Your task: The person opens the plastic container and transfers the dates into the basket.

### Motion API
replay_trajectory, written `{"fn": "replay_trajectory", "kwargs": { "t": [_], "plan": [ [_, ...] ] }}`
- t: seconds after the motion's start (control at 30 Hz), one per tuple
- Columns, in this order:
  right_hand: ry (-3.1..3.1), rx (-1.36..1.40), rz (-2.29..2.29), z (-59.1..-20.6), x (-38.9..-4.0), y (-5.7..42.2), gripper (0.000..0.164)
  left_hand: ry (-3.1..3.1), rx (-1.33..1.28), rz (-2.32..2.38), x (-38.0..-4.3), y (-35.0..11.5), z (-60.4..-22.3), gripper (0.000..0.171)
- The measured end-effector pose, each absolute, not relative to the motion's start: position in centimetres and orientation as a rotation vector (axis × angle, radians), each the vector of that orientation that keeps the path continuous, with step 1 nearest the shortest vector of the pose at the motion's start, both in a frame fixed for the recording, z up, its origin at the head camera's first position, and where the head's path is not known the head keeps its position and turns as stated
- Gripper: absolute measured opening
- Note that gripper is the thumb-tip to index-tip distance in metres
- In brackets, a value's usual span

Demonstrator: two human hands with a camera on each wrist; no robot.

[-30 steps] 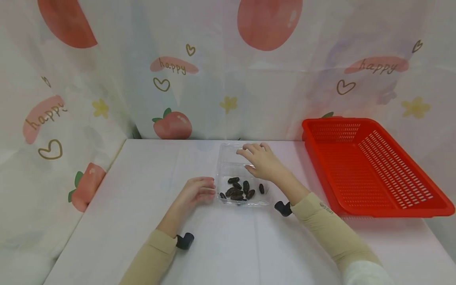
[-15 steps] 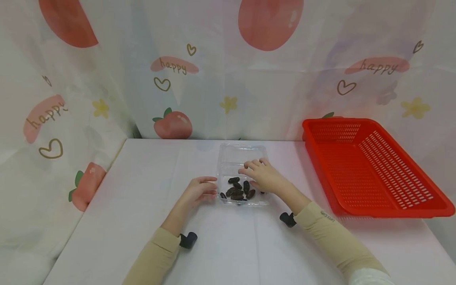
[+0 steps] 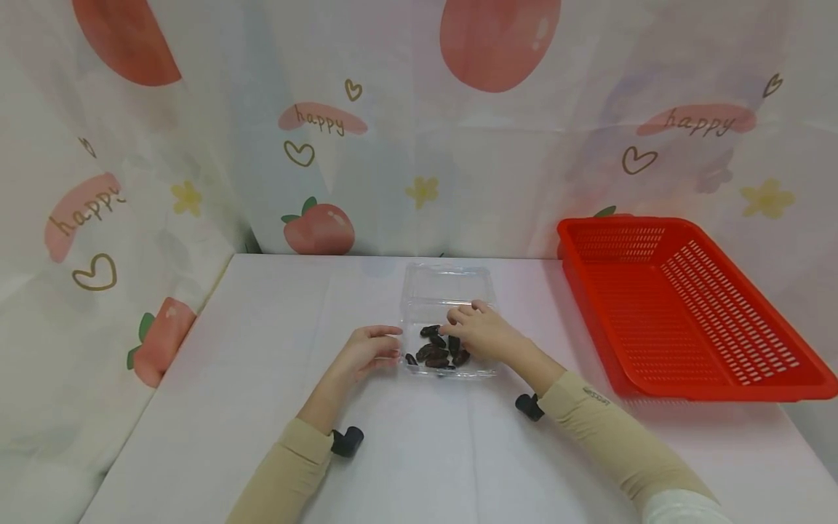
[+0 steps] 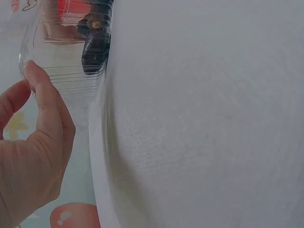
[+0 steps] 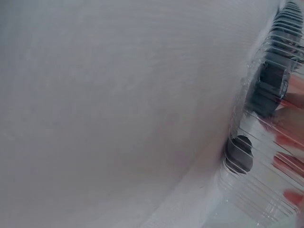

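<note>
Right hand [image 3: 483,336] has dipped lower, so the dates [image 3: 437,362] in the clear box [image 3: 422,311] sit just left of it (can't tell if it's pinching any), relaxed left hand [image 3: 364,352] farther off.

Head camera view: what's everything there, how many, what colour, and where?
rectangular plastic box: one, transparent, table's middle, lid open
small oval pieces: about ten visible, dark brown, inside the box
rectangular slotted plastic basket: one, red, table's right
covered table: one, white, beneath
printed sheet backdrop: count unclear, pale, behind and left
wrist devices: two, black, one per wrist
fabric sleeves: two, beige, forearms
upper sleeve: one, white, right arm
left hand: one, bare, box's left edge
right hand: one, bare, over the box
</note>
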State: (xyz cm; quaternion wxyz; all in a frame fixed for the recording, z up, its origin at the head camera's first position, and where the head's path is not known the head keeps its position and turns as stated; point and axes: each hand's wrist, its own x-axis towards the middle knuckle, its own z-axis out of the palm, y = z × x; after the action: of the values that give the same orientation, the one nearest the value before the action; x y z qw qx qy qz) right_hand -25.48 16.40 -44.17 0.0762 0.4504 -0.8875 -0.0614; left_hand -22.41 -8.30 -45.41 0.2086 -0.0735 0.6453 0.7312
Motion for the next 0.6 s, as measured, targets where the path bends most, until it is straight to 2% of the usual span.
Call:
{"fn": "replay_trajectory", "kwargs": {
  "t": [0.6],
  "plan": [
    [-2.609, 1.3, -0.259, -44.7, -25.48, 16.12, 0.025, 1.794, -0.199, 2.023, -22.39, -8.35, -45.4, 0.036]
  ]
}}
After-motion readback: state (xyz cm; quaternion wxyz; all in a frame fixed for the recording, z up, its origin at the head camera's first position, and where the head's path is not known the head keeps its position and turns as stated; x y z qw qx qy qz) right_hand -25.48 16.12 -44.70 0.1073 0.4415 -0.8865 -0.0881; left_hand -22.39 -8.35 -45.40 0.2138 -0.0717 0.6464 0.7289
